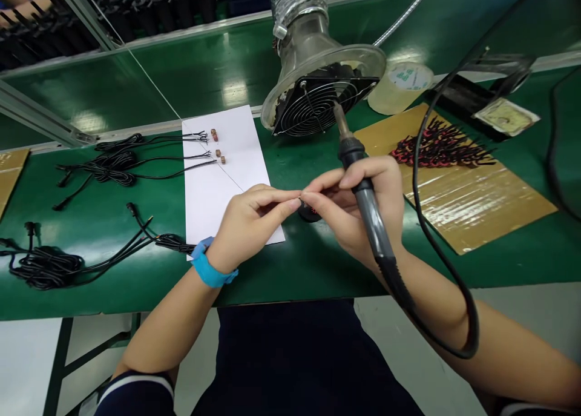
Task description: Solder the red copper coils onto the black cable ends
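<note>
My right hand (384, 192) grips a soldering iron (373, 219), its metal tip pointing up and away from me. The thumb and a fingertip of that same hand also meet the fingertips of my left hand (254, 222). My left hand is closed in a pinch, and whatever lies between the fingertips is too small to make out. Just below them shows a small dark round object (310, 212) with reddish bits, partly covered by my fingers. Left of my hands lies a white sheet (227, 192), with small copper-coloured pieces (214, 135) beside stripped cable ends.
Coiled black cables (49, 267) lie at left. A fume extractor hood (324, 89) with a fan grille hangs ahead. At right, short black-and-red wires (442, 146) rest on a brown board (476, 204), beside a tape roll (402, 89) and sponge (506, 116). The iron's cord loops over my right forearm.
</note>
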The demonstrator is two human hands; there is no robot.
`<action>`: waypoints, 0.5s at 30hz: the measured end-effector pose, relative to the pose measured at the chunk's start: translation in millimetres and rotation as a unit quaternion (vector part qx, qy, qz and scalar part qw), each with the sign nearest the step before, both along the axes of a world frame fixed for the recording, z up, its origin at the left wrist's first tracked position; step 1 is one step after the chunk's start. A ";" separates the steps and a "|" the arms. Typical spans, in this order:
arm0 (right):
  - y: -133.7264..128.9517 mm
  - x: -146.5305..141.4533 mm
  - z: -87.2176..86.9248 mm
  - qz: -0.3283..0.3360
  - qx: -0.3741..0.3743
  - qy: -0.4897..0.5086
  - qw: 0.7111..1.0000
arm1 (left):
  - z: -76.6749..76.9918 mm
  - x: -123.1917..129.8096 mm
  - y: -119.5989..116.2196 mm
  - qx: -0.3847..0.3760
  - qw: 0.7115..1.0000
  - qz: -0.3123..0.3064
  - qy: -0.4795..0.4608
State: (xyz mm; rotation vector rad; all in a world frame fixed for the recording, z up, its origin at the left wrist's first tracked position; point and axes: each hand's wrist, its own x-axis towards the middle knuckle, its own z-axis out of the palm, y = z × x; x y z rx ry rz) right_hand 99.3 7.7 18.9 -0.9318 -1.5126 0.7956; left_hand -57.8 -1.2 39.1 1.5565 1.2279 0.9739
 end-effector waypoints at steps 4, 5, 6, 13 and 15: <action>13.9 -12.2 26.7 0.024 -0.002 0.015 1.000 | 42.3 -4.5 3.8 0.115 0.988 0.043 0.093; 17.5 -12.0 31.0 0.029 0.005 0.019 0.999 | 50.0 -3.3 5.9 0.152 0.979 0.053 0.122; 20.4 -10.2 33.2 0.035 0.015 0.027 0.999 | 54.3 -1.0 8.2 0.176 0.972 0.057 0.143; 10.6 31.9 -2.8 0.012 -0.037 -0.081 0.996 | -3.4 26.9 15.9 0.012 0.995 0.037 0.090; 0.1 44.8 -15.4 0.021 -0.055 -0.128 0.990 | -21.9 32.8 13.2 -0.037 0.995 0.040 0.087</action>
